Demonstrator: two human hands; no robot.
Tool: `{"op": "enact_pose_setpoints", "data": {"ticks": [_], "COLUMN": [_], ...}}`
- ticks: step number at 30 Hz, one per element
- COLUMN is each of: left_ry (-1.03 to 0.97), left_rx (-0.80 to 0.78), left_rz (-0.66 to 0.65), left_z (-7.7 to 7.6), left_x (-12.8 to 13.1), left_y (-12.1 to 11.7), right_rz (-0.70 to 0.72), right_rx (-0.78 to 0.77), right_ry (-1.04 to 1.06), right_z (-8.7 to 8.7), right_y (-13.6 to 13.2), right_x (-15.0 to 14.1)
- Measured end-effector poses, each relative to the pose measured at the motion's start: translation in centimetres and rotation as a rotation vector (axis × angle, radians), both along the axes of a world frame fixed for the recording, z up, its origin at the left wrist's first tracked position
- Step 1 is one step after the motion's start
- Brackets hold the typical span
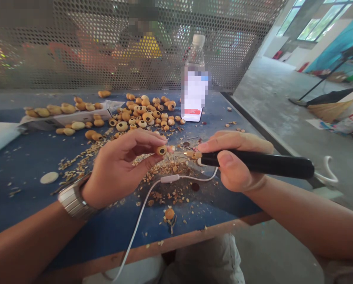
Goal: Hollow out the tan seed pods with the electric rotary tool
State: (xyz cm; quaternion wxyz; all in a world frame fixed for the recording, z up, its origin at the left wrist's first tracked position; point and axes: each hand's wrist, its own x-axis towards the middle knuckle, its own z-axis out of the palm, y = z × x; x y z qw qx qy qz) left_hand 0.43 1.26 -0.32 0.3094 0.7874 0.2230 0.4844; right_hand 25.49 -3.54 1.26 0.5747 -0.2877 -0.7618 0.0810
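Observation:
Between the thumb and fingers of my left hand [124,163] is a small tan gourd [161,150], with a dark round hole facing me. My right hand [238,157] is wrapped round a black rotary tool [274,163] with a brass chuck [191,155]. The thin bit points left, close to the gourd; I cannot tell whether it touches. Below both hands lie pale seeds and shell scraps [161,171]. A white cord with an inline switch [169,179] runs across the table under the tool.
Many hollowed gourds [147,112] are heaped at the back, with more on a package [64,118] at left. A phone [194,96] leans on a plastic bottle [196,55]. A perforated metal screen [105,51] borders the blue table [84,244]. A pale disc [49,177] lies at left.

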Motion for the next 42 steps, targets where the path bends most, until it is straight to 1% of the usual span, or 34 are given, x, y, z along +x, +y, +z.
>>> {"op": "enact_pose_setpoints", "data": {"ticks": [2, 4, 8, 13, 19, 24, 29, 37, 39, 42], "left_ry": [0.037, 0.079, 0.152, 0.198, 0.212, 0.225, 0.229, 0.22, 0.211, 0.201], "left_rx": [0.017, 0.044, 0.081, 0.132, 0.173, 0.171, 0.189, 0.189, 0.181, 0.175], "left_rz": [0.008, 0.021, 0.063, 0.097, 0.113, 0.104, 0.121, 0.1, 0.108, 0.113], "left_z": [0.1, 0.3, 0.4, 0.6, 0.8, 0.8, 0.8, 0.8, 0.8, 0.8], "left_x": [-0.1, -0.3, -0.5, -0.5, -0.4, -0.4, -0.4, -0.4, -0.4, -0.4], "left_y": [0.0, -0.1, -0.1, -0.1, -0.2, -0.2, -0.1, -0.2, -0.2, -0.2], "right_rz": [0.011, 0.017, 0.01, -0.013, 0.002, -0.013, -0.008, -0.027, -0.039, -0.021], "right_rx": [0.049, 0.06, 0.072, 0.038, 0.045, 0.029, 0.04, -0.005, 0.007, 0.036], "right_ry": [0.067, 0.091, 0.082, 0.016, 0.022, 0.033, 0.048, 0.056, 0.052, 0.037], "right_z": [0.0, 0.0, 0.0, 0.3, 0.6, 0.6, 0.5, 0.5, 0.5, 0.5], "right_y": [0.2, 0.3, 0.3, 0.1, 0.1, 0.0, -0.1, -0.2, -0.2, -0.1], "right_x": [-0.3, -0.5, -0.6, -0.5, -0.8, -1.1, -1.2, -1.4, -1.3, -1.2]}}
